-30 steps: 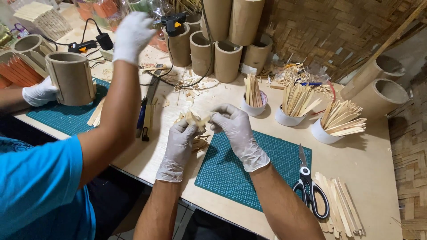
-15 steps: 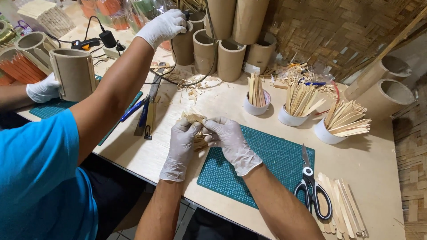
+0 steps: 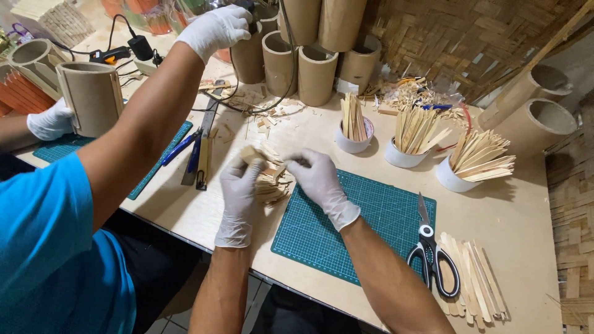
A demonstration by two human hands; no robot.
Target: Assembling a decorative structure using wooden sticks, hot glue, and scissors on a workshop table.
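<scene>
Both my hands wear white gloves and meet over a small heap of short pale wood pieces point(image 3: 272, 182) at the left edge of a green cutting mat point(image 3: 365, 226). My left hand point(image 3: 240, 185) pinches a small wood piece point(image 3: 252, 153) between thumb and fingers. My right hand point(image 3: 317, 179) is curled with its fingertips by the heap; whether it grips a piece is unclear.
A co-worker in a blue shirt reaches a gloved hand point(image 3: 218, 28) toward the cardboard tubes point(image 3: 315, 74) and steadies another tube point(image 3: 93, 96). Three white cups of wood strips point(image 3: 408, 139) stand behind the mat. Scissors point(image 3: 433, 256) lie on flat sticks point(image 3: 473, 281) at the right.
My hands stayed at the heap, working the small pieces. The co-worker's raised arm reached farther right, toward the cardboard tubes at the back.
</scene>
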